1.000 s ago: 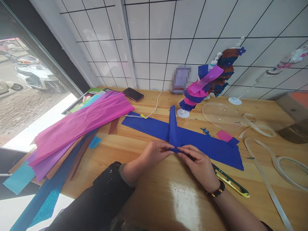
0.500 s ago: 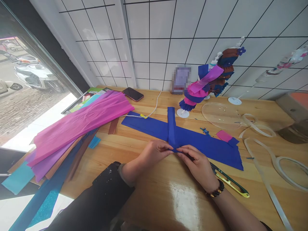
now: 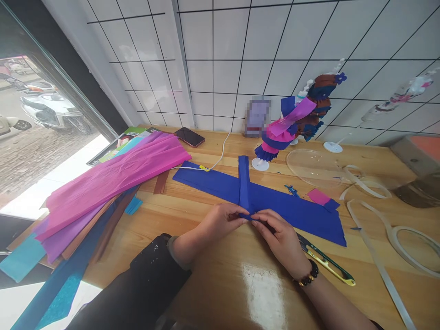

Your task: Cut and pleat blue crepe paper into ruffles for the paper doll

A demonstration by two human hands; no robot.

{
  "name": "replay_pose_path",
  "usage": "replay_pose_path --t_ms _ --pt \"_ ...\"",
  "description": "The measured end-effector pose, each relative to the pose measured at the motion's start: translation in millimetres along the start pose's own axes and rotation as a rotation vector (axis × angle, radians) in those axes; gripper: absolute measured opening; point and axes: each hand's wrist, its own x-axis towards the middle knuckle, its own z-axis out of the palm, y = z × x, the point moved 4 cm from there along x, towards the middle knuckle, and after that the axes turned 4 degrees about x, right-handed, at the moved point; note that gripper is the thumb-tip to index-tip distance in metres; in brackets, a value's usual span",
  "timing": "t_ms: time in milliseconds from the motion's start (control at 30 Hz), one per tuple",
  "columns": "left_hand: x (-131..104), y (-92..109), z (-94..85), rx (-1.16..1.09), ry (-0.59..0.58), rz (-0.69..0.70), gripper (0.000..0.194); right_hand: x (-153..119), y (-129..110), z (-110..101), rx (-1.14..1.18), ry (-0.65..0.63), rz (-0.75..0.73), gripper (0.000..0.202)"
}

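A narrow folded strip of blue crepe paper (image 3: 244, 183) lies across a wider blue crepe paper sheet (image 3: 285, 204). At the strip's near end, my left hand (image 3: 220, 225) pinches the edge between thumb and forefinger. Close beside it, my right hand (image 3: 282, 238) grips the same end, its fingertips almost meeting the left ones. The exact fold under the fingertips is hidden. A green and yellow utility knife (image 3: 330, 263) rests on the table just right of my right wrist.
Pink crepe paper (image 3: 120, 174) tops a pile of coloured sheets on the left. A phone (image 3: 190, 136) and white cable (image 3: 224, 149) lie behind. Paper-dressed figures (image 3: 292, 123) on white stands, a clear round plate (image 3: 312, 167) and white tape rolls (image 3: 412, 247) occupy the right.
The view has shifted slightly, so everything sits a little lower. Both hands keep pinching the strip's near end, with only small finger movement.
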Motion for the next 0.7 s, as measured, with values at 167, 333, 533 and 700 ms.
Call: replay_pose_path --t_ms 167,333,533,700 --pt "0 1 0.4 0.023 -0.011 0.023 0.020 0 2 0 -0.010 0.034 0.031 0.019" --pt "0 3 -0.5 0.049 -0.002 0.017 0.019 0 2 0 0.018 0.031 0.041 0.018" --pt "0 -5 0.3 -0.087 0.025 -0.040 0.020 0 5 -3 0.058 0.088 0.148 0.018" --pt "1 -17 4.9 -0.285 0.026 -0.136 0.026 -1 10 -3 0.186 0.121 0.271 0.020"
